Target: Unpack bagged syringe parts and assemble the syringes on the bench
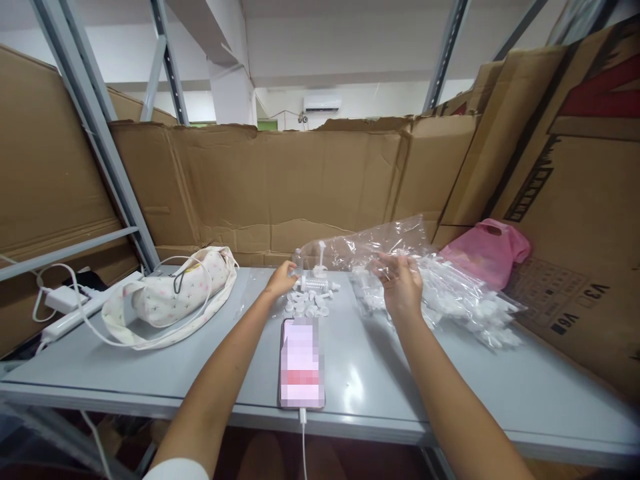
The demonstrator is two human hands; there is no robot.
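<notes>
My left hand (283,280) is closed at the near-left edge of a clear plastic bag (370,240), its fingertips partly hidden. Beside it lie a clear ribbed tube (314,285) and a heap of small white plastic pieces (307,305). A white piece with a thin upright stem (321,255) stands just behind the tube. My right hand (404,283) has its fingers bent at the bag's film, gripping it on the right side. Many white pieces (467,300) in clear wrapping lie to the right of that hand.
A phone (303,363) on a charging cable lies at the grey table's (360,387) front edge. On the left are a patterned cloth bag (173,300) and a power strip (90,307). Cardboard (300,180) walls the back; a pink plastic bag (487,250) sits at right.
</notes>
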